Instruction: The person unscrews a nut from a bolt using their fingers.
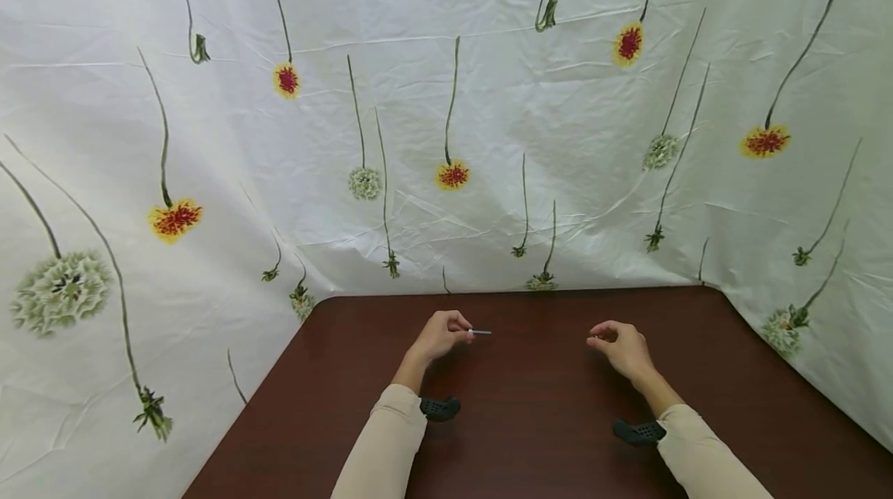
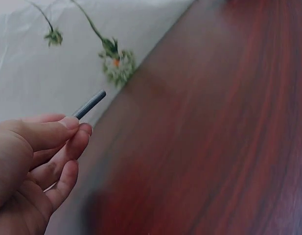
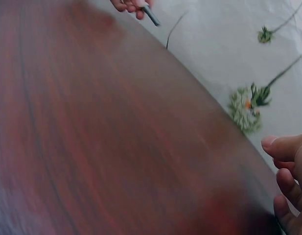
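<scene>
In the left wrist view, a grey threaded bolt [image 2: 91, 104] points up and away from my left hand [image 2: 35, 161]. The thumb and index finger of that hand pinch its near end, and the fingertips cover whatever lies there. From the head view, the same bolt [image 1: 481, 332] juts rightward from the left hand [image 1: 439, 335], above the table. My right hand [image 1: 624, 348] hovers some way to the right, fingers loosely bent and thumb tip near the index. Nothing shows between its fingers; in the right wrist view this hand [image 3: 292, 171] is partly cut off by the frame edge.
A dark reddish-brown wooden table [image 1: 530, 421] lies under both hands. Behind it and along its sides hangs a white cloth [image 1: 502, 111] printed with flowers and dandelions. Black perforated straps [image 1: 439, 408] stick out at both wrists, by the light sleeves.
</scene>
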The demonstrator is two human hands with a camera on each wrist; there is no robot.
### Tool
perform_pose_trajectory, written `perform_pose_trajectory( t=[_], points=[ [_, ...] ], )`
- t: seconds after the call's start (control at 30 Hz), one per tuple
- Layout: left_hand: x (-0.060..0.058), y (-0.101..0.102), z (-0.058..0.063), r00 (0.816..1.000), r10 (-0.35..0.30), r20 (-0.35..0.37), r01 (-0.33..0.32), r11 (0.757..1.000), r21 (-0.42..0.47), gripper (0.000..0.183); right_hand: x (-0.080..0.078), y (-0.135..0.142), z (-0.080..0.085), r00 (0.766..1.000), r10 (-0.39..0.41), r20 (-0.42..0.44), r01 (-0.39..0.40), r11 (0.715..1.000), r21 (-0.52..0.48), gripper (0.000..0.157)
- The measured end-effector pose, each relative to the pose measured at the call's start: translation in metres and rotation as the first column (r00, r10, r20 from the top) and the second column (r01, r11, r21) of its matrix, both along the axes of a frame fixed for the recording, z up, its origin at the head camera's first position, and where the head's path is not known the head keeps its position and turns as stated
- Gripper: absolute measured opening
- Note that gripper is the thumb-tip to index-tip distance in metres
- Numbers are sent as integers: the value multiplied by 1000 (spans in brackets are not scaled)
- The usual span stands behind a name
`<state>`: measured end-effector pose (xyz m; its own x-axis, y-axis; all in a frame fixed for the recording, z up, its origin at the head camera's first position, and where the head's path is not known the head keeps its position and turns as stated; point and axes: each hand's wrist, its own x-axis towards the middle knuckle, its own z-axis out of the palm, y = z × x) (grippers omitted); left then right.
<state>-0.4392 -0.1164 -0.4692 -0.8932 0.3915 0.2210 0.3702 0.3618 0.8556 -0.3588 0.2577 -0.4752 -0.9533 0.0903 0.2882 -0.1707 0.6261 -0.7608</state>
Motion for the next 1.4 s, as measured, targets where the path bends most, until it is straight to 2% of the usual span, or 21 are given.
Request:
perform_pose_trajectory(
  t=[0.13,0.3,0.4,0.53,0.63,0.93,1.23,1.4],
  points=[
    [-3,-11,-11,999,16,40,-16,1000,18,5,2,11,-4,1000,-24,16,23,999,29,18],
    [-3,-22,-13,998,34,45,-35,999,29,8,6,24,-3,998,-56,19,55,997,57,18],
    [-4,-24,-14,999,54,2,-54,998,-32,8,7,30,-4,997,-70,21,69,995,77,19],
    [-5,-23,-18,994,91,-59,-99,984,-151,7,7,33,-7,996,-81,30,77,991,111,17],
    [-3,-23,-18,993,101,-55,-110,975,-193,6,6,34,-7,995,-83,58,75,989,131,16],
    [-2,-22,-16,994,105,-40,-111,968,-224,6,7,35,1,981,-117,158,96,986,137,16],
    [-3,-23,-15,993,115,-21,-117,968,-223,8,7,33,3,983,-103,153,83,987,136,17],
    [-1,-25,-12,994,107,34,-99,978,-186,22,8,34,5,985,-81,152,64,991,116,21]
  ],
)
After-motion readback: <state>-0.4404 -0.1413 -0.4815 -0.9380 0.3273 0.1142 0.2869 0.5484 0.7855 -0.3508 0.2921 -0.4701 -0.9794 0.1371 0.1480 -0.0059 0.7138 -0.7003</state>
